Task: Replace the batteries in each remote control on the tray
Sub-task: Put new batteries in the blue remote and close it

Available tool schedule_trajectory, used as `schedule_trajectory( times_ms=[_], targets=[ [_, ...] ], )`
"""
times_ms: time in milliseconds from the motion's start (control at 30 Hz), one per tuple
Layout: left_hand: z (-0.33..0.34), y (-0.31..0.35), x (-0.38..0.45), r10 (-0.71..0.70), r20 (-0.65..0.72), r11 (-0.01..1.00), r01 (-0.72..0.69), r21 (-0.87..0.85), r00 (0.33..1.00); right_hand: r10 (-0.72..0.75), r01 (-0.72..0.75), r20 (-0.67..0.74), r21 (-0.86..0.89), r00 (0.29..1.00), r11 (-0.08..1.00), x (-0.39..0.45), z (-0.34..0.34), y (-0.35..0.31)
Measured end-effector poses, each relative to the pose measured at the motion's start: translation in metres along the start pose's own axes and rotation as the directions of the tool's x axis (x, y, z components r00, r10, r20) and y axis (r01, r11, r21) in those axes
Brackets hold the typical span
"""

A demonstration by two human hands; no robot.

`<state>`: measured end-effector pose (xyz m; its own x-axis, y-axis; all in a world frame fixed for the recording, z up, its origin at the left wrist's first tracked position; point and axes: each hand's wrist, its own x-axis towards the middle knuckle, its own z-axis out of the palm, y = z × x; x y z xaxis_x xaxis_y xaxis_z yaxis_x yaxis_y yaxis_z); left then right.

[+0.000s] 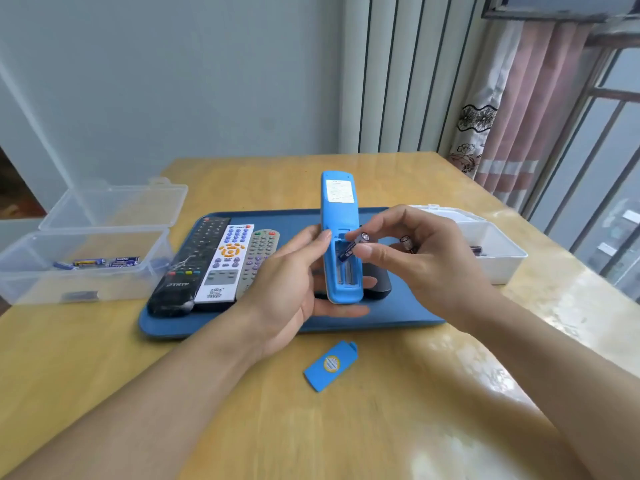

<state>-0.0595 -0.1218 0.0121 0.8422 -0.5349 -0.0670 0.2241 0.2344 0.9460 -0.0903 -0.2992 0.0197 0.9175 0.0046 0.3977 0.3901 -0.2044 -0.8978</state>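
right hand [412, 251] pinching a battery [353, 247] btwn thumb and forefinger, tilted over the open battery bay, w/ a second battery [406, 242] tucked further back in the same fingers. left hand [294, 282] wrapped round the blue remote [337, 216], held face down and raised over the tray [398, 313], thumb on its left edge, fingers curled under. bay looks mostly empty, so prob. the step of swapping cells on this remote; can't say if the pinched one is going in or coming out. if going in: needs polarity matched to the bay marks, one end pushed against the spring, then pressed flat; then the other cell, then the cover. blue cover [330, 365] lying on the table [242, 410] just in front of the tray, apart from both hands. on the tray left part: black remote [188, 268], white remote [227, 261], grey remote [258, 254] side by side, touching; a dark remote [379, 280] mostly hidden behind the blue one. clear box [86, 268] left of the tray, lid open, a few batteries inside; white box [491, 251] to the right, something dark inside, too hidden to name. hard to make out: battery labels and which end is +, bay springs, whether any cell sits in the bay. left fingertips under the remote partly hidden.
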Motion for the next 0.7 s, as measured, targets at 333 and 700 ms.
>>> schedule_trajectory(
  times_ms=[333, 700],
  targets=[
    [0.0039, -0.0043, -0.0024, -0.004, 0.038, 1.0, 0.003, 0.029, 0.999, -0.036, 0.033, -0.009, -0.221, 0.999, 0.975, 0.0013, -0.0024, 0.0037],
    [0.0065, -0.0091, -0.0032, 0.005, 0.039, 0.994, -0.009, 0.105, 0.999, 0.006, 0.01, 0.057, -0.273, 0.998, 0.962, 0.0022, -0.0086, 0.005]
  ],
)
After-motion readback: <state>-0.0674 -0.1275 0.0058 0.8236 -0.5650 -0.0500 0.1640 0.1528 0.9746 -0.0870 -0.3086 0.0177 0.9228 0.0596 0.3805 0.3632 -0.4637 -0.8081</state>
